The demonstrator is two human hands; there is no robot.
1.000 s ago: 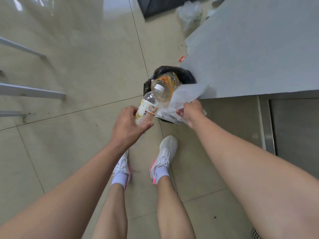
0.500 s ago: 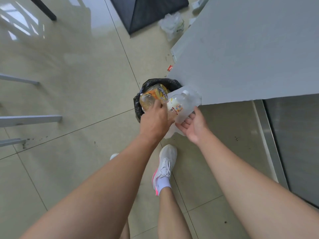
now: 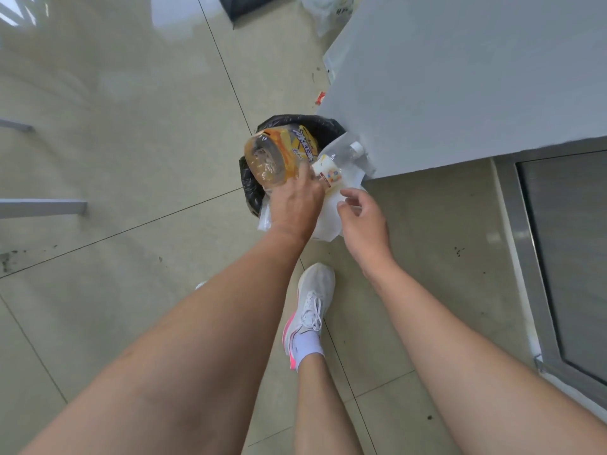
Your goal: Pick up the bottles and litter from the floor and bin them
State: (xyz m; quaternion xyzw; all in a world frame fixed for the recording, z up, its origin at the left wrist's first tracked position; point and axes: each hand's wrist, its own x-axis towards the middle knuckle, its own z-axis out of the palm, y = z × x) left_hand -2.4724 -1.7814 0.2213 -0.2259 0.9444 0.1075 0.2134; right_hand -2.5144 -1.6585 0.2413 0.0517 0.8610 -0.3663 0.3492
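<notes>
A bin lined with a black bag (image 3: 249, 185) stands on the floor beside a grey counter. My left hand (image 3: 295, 201) grips a large orange-labelled plastic bottle (image 3: 279, 156) and holds it tilted over the bin. A smaller clear bottle with a white cap (image 3: 341, 159) and a white plastic bag (image 3: 325, 218) sit against my left hand, above the bin's near side. My right hand (image 3: 361, 221) hovers just right of the white bag with fingers apart, holding nothing.
The grey counter top (image 3: 476, 77) overhangs the bin on the right, above a metal cabinet door (image 3: 565, 257). Crumpled plastic litter (image 3: 328, 11) and a small red scrap (image 3: 320, 97) lie on the tiled floor further off. My white shoe (image 3: 312, 307) stands near the bin.
My left hand pushed the orange bottle further over the bin. My right hand let go of the white bag and small bottle and drew back, open.
</notes>
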